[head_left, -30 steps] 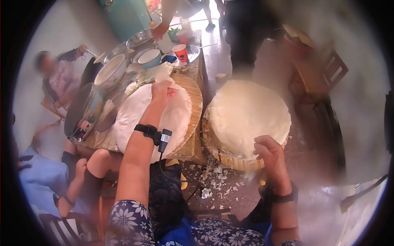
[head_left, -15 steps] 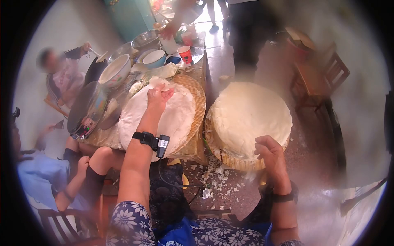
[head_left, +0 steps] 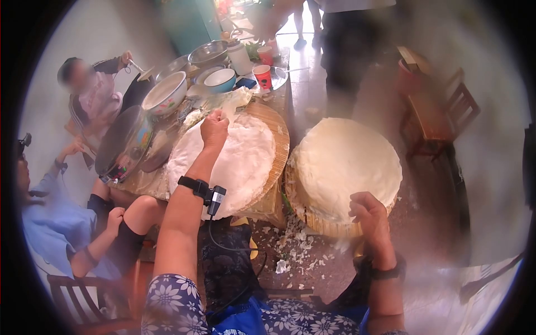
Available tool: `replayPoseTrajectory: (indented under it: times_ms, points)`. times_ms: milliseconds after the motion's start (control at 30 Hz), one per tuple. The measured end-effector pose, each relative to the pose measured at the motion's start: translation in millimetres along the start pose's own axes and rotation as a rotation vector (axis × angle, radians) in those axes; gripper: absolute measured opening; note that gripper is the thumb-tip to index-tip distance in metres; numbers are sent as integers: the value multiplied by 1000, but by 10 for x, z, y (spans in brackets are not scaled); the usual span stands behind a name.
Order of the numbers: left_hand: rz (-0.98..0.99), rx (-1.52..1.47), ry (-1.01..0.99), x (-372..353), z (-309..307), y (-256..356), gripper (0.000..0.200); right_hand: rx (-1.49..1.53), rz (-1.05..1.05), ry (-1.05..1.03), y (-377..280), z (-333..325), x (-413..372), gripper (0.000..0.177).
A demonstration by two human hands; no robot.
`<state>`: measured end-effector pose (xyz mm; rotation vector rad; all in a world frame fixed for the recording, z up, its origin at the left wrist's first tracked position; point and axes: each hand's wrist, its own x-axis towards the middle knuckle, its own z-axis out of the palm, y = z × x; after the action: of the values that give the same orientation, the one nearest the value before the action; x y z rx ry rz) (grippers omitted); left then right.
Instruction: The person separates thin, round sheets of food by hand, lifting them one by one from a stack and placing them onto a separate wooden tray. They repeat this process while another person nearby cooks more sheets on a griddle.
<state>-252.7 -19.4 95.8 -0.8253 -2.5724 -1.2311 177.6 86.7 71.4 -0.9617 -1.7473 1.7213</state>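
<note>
My left hand [head_left: 215, 129] is closed over the far part of a wide, round white sheet [head_left: 240, 162] with a wrinkled surface. What its fingers hold is hidden. The sheet lies on a round slatted bamboo mat [head_left: 281, 134] on the table, and a strapped device sits on my left wrist. To the right, a thick round cream-coloured slab [head_left: 346, 164] rests on another slatted mat [head_left: 312, 223]. My right hand [head_left: 371, 220] is at that slab's near right edge, its fingers curled in. Whether anything is between them is not visible.
Beyond the white sheet stand a flowered bowl [head_left: 166, 94], a blue-and-white bowl [head_left: 220, 81], red cups [head_left: 262, 77] and a white bottle [head_left: 240, 57]. White scraps [head_left: 283, 266] litter the floor. Seated people are at the left; a wooden chair [head_left: 432, 117] stands right.
My left hand has closed into a fist, and the thin white piece seen at its fingers is out of sight. The view has shifted slightly; my right hand has barely moved.
</note>
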Motion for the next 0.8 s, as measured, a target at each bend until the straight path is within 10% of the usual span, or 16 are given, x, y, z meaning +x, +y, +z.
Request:
replayPoseTrajectory:
  times_ms: [267, 800]
  points:
    - [661, 318, 79, 248, 160, -60, 24, -24, 9, -8, 9, 46, 30, 16]
    - [604, 22, -110, -573, -373, 408, 34, -16, -71, -16, 58, -34, 47, 16]
